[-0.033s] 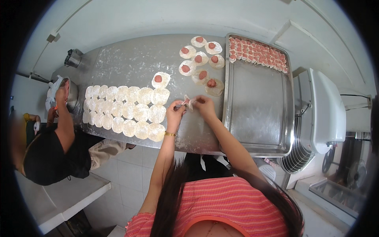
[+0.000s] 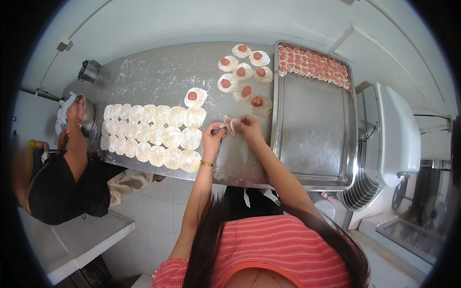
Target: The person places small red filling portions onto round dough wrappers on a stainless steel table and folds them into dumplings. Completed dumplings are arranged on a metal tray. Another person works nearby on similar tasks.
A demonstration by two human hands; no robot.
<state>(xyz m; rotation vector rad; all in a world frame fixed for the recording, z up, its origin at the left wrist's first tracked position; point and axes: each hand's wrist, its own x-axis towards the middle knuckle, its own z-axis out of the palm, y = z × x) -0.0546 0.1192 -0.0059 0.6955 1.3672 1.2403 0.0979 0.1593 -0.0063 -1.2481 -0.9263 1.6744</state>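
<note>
Between my hands, just above the steel table, is a partly folded dumpling (image 2: 227, 124) with a thin white wrapper and pink meat filling. My left hand (image 2: 212, 139) is closed, pinching its left side; a small dark sliver shows at these fingertips, too small to name. From the right, the fingers of my right hand (image 2: 249, 129) pinch the wrapper's edge. Left of my hands, flat floured wrappers (image 2: 157, 134) lie in three overlapping rows. One wrapper with a meat ball (image 2: 196, 97) lies beyond them. Farther off, several meat-topped wrappers (image 2: 244, 71) lie beside the tray.
A large metal tray (image 2: 314, 129) on the right holds packed rows of filled dumplings (image 2: 314, 64) at its far end. Beyond it stands a white machine (image 2: 396, 129) with a wire guard. At left, a co-worker's arm (image 2: 77, 149) reaches into a metal bowl (image 2: 88, 115). A metal container (image 2: 88, 71) stands behind.
The dumpling wrapper's folds stand slightly wider apart between my fingers. The co-worker's arm has shifted a little. My hands stay in nearly the same place.
</note>
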